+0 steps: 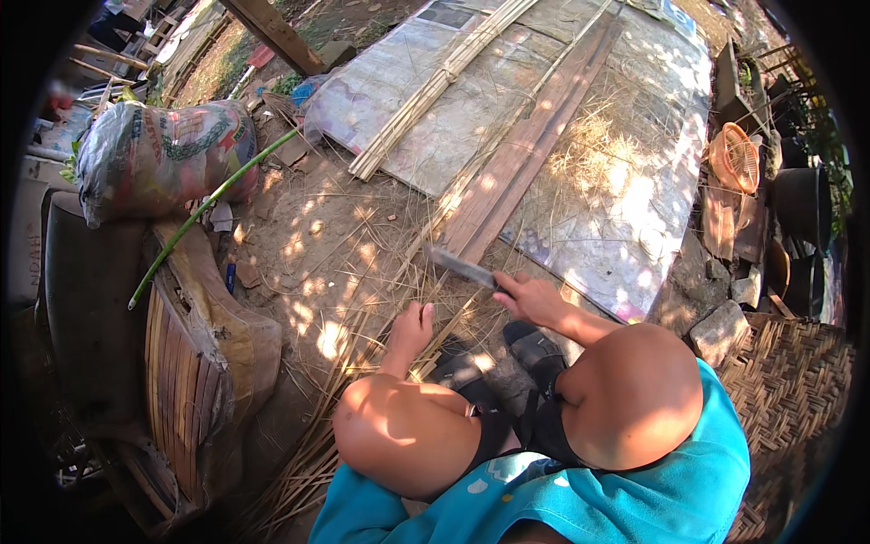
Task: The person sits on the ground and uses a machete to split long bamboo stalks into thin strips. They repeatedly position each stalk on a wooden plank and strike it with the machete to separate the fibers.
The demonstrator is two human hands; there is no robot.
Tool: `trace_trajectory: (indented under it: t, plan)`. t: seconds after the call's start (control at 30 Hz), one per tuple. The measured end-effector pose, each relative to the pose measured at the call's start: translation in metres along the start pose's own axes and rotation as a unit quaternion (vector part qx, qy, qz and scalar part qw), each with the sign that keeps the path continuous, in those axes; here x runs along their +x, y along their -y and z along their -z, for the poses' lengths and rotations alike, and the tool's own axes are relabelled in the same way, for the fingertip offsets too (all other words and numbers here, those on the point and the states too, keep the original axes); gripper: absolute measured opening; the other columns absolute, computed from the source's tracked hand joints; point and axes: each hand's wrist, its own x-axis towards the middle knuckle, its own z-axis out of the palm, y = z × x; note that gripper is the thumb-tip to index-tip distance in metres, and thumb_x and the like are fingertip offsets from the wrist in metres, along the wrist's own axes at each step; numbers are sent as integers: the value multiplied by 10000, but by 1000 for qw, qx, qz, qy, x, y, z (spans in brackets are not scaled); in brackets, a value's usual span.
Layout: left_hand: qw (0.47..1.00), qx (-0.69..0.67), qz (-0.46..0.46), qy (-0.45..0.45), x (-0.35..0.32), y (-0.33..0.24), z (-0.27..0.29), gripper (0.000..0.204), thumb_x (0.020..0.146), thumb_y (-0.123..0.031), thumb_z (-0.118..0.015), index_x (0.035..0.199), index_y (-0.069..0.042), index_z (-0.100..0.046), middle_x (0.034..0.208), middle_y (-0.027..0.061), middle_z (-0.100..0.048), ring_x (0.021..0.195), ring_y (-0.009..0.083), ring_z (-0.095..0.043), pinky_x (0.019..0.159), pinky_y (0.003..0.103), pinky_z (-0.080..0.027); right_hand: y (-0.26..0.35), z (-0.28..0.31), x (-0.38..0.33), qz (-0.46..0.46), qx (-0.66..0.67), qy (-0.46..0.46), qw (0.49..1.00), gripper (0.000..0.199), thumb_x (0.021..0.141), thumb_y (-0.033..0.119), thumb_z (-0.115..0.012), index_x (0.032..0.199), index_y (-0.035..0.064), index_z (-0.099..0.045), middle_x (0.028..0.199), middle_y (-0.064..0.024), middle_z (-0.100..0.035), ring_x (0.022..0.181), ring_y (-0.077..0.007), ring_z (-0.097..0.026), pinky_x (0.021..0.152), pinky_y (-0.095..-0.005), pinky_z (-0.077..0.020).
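Right hand [530, 297] closed around the handle of a flat grey knife [462, 268]; left hand [412, 328] pinching thin, dry bamboo strips [381, 317] fanned across the dirt ground [299, 245] before the knees.

One head view, looking down over our knees

We are looking down from our own head, facing forward and steeply toward the ground. The fisheye is bending edges at the rim. Our right hand [533, 299] is gripping a knife [462, 268] near the picture's centre; our left hand [412, 328] is sitting just beside that grip, close below the lens. No second view is sharing this.
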Motion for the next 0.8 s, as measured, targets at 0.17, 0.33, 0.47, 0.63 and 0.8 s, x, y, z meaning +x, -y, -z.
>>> trace_trajectory:
  t: [0.17, 0.33, 0.47, 0.63, 0.8]
  plan:
    - [993, 95, 34, 55, -26, 10, 5, 461, 1101, -417, -394, 956, -24, -587, 734, 293, -654, 748, 531, -656, 689, 614, -511, -97, 39, 28, -118, -31, -117, 986, 351, 1057, 418, -525, 1236, 121, -583, 909, -231, -673, 758, -464, -678, 663, -548, -558]
    - [994, -52, 41, 88, -43, 46, 17, 465, 1092, -431, -415, 900, -47, -594, 755, 275, -653, 743, 481, -658, 658, 559, -494, -84, 52, 53, -53, 5, -154, 987, 331, 1049, 362, -550, 1176, 62, -608, 804, -249, -676, 768, -457, -686, 677, -568, -544]
    - [986, -63, 147, 37, -95, 27, 48, 492, 1086, -396, -446, 799, -20, -582, 684, 245, -612, 668, 460, -601, 667, 534, -470, -42, 22, 52, -11, 25, -71, 997, 320, 1047, 376, -554, 1164, 81, -599, 823, -237, -661, 762, -448, -687, 661, -561, -540]
    - [976, -54, 203, 53, -173, 78, 66, 470, 1082, -404, -454, 846, -22, -592, 713, 263, -629, 704, 469, -623, 682, 537, -481, -150, 76, 69, -119, -68, -106, 985, 349, 1041, 388, -566, 1188, 74, -601, 836, -250, -674, 757, -451, -687, 659, -543, -548]
    - [995, 44, 88, 18, -59, 29, 23, 426, 1066, -429, -486, 961, -31, -597, 782, 290, -663, 769, 476, -665, 707, 545, -505, -24, 2, 25, -5, 29, -33, 999, 456, 1045, 415, -539, 1398, 127, -549, 901, -276, -681, 813, -473, -696, 767, -549, -570]
